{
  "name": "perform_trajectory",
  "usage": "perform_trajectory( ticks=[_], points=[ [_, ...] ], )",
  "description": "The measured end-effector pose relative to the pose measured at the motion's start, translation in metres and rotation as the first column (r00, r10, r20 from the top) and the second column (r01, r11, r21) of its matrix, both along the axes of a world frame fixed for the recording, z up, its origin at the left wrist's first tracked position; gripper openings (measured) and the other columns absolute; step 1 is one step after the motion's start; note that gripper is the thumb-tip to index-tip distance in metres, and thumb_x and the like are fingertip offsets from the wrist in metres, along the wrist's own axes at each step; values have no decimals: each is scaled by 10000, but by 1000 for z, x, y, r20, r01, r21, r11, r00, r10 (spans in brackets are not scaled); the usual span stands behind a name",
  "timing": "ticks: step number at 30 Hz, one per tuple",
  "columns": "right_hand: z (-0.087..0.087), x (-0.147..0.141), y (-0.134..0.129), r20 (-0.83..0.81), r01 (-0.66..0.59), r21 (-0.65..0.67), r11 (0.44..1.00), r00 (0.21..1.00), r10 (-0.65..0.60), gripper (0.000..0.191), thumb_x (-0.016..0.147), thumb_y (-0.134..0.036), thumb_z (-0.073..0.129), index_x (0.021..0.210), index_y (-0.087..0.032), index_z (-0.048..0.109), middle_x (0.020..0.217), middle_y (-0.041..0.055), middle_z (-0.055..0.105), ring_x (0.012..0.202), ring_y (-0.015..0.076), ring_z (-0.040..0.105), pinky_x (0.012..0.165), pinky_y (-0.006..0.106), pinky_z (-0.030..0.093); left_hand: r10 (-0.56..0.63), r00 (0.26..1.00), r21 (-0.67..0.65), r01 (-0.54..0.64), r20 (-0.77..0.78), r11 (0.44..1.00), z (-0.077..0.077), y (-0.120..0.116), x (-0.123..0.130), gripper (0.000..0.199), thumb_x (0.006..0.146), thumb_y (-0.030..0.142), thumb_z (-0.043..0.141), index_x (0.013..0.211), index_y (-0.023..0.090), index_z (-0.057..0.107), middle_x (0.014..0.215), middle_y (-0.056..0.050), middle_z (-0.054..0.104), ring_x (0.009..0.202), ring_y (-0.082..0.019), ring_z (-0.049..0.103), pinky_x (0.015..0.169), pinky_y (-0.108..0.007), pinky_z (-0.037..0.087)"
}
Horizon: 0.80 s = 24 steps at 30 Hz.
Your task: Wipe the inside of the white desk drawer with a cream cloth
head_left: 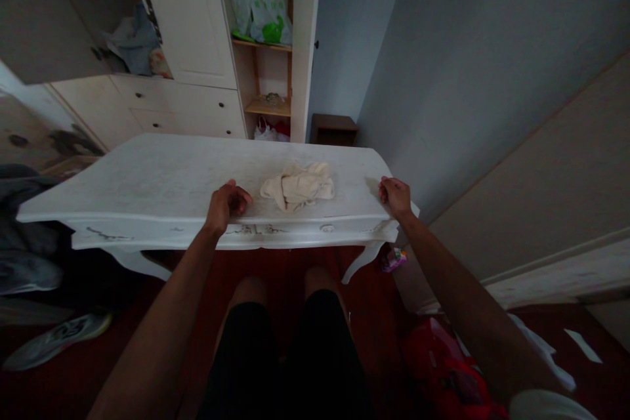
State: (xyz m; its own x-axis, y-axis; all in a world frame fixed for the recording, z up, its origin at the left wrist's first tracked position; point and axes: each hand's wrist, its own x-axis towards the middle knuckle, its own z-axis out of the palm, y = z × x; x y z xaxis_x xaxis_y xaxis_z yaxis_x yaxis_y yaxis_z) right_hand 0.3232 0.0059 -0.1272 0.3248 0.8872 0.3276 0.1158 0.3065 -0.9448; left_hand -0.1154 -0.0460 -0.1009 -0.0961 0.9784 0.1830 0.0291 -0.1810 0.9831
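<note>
A crumpled cream cloth (299, 186) lies in a heap on a white table (162, 170) with carved trim along its front. To the left of the cloth, my left hand (228, 203) is at the table's front edge, its fingers loosely curled in with nothing seen in them. My right hand (396, 195) is near the table's right end, apart from the cloth. Its fingers are bent into a loose fist, and no object shows in it.
Behind the table stands a white wardrobe (182, 13) with open doors and a plastic bag (268, 3) on a shelf. A small brown cabinet (335, 130) is by the wall. A shoe (59, 340) and a red bag (438, 361) lie on the floor.
</note>
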Motion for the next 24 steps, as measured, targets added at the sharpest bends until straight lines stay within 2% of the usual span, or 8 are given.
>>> perform_trajectory(
  ticks=[3,7,12,17,21,24],
  points=[
    [1,0,-1,4,-4,1,1000,1000,4,421,728,-563,733,586,-187,606,460,-36,548,350,51,402,320,176,307,58,998,56,-58,-3,997,-2,2,-3,237,632,395,692,708,172,670,598,-19,628,562,-147,581,552,-258,466],
    [2,0,-2,2,-10,-3,1000,1000,10,421,727,-564,737,593,-186,608,467,-32,550,358,55,406,320,177,312,104,995,37,-104,-6,994,-5,4,-5,431,527,261,786,928,191,643,803,-26,704,758,-180,673,616,-239,497],
    [2,-1,-1,4,-7,-9,1000,1000,7,424,725,-571,722,601,-185,596,461,-39,547,346,48,401,321,172,308,149,989,75,-148,-15,986,-10,5,-4,396,565,284,819,913,185,659,892,-40,716,824,-191,702,735,-278,544],
    [2,-1,-1,-21,-14,-7,1000,1000,14,407,723,-544,727,597,-180,597,456,-42,547,339,44,397,316,170,297,127,992,150,-125,-8,981,-12,5,-4,295,582,295,819,816,168,693,841,-70,735,824,-211,706,823,-331,551],
    [2,-1,-1,-9,-2,-3,1000,1000,2,389,729,-522,723,595,-177,600,460,-41,549,341,44,405,319,172,305,155,986,232,-138,-57,963,-10,2,-1,264,671,370,781,822,163,719,791,-69,736,769,-186,693,799,-321,545],
    [3,-1,-2,2,-5,-3,1000,1000,5,386,738,-517,716,596,-177,600,461,-43,548,342,43,404,319,172,305,153,985,201,-134,-84,970,-8,1,1,343,721,427,749,935,161,730,733,-52,729,710,-169,680,730,-300,534]
  ],
)
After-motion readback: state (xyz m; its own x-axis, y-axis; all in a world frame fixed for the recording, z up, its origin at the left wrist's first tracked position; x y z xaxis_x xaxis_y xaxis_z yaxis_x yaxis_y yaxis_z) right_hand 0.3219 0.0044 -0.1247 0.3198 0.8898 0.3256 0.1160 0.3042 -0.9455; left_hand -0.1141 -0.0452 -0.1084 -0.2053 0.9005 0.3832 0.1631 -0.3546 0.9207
